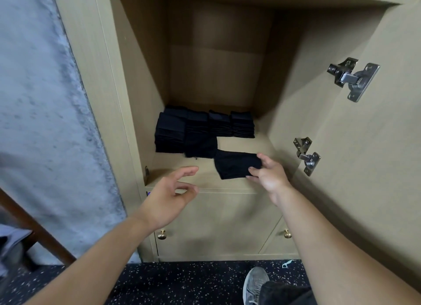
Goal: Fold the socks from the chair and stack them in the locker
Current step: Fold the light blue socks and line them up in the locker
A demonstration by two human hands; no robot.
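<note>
1. The folded sock (237, 165) has its right end hidden under the right hand's fingers (265, 162).
2. Far left of the left hand's fingers (189, 171), the chair (34, 227) is cut off and blurred.
3. Below the fingers, a shoe (254, 284) is cut by the bottom edge.

R hand (270, 177) pinches folded sock (237, 165) on locker shelf (246, 145); L hand (169, 195) free.

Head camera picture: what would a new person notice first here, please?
First, the row of stacked black socks at the back of the open locker's shelf. Next, the right hand pinching a folded black sock near the shelf's front edge, while the left hand hovers open beside it. Two metal hinges shine on the open door at right.
</note>
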